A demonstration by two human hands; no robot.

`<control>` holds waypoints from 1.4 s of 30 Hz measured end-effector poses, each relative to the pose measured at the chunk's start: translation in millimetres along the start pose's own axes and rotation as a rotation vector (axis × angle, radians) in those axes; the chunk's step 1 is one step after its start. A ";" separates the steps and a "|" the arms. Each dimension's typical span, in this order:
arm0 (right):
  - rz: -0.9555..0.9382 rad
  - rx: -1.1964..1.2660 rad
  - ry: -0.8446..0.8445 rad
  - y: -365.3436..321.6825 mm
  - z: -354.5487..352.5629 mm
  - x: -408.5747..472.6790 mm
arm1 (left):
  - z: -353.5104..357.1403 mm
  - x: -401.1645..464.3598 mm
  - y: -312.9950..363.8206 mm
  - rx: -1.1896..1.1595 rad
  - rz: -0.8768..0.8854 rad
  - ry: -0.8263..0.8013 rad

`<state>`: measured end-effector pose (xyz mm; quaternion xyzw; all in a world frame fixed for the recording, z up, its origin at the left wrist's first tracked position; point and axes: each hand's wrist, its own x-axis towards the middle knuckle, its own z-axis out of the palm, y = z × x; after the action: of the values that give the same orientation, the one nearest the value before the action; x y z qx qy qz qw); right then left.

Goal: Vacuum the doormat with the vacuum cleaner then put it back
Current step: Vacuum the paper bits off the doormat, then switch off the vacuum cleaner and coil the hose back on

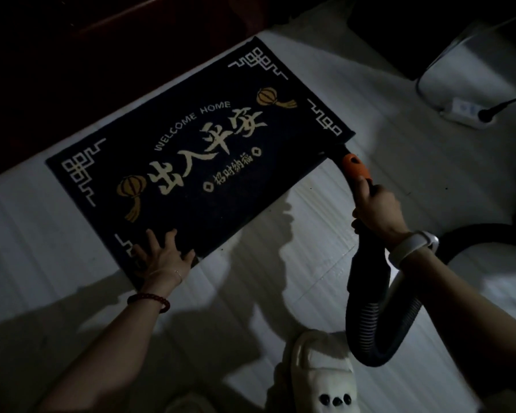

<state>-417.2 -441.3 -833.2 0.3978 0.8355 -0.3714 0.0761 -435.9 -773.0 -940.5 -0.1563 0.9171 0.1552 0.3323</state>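
Vacuuming step: left hand (161,257) flat, pinning doormat (197,150); right hand (376,210) clenched on vacuum handle (356,168). Next: sweep nozzle across mat.

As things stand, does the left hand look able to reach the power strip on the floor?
Probably not. The left hand is pressed flat on the near corner of the doormat, while the power strip lies far across the floor beyond the right hand and its vacuum hose.

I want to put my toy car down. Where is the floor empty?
Bare floor lies between the doormat and the slipper, and left of the left hand. It is crowded by the right hand, hose and power strip.
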 end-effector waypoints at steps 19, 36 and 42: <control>-0.273 -0.167 -0.250 -43.9 81.7 -57.4 | 1.4 15.9 11.1 0.189 0.129 -0.068; -0.254 -0.005 -0.478 -152.2 -59.9 -158.1 | -196.1 -204.8 61.0 -0.366 0.181 0.219; -0.279 0.051 -0.411 -192.7 -154.5 -246.1 | -285.7 -337.6 116.7 -0.749 0.116 -0.121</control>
<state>-364.9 -564.2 -511.2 0.1963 0.8397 -0.4724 0.1824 -395.2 -716.7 -488.4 -0.2054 0.7830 0.5068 0.2964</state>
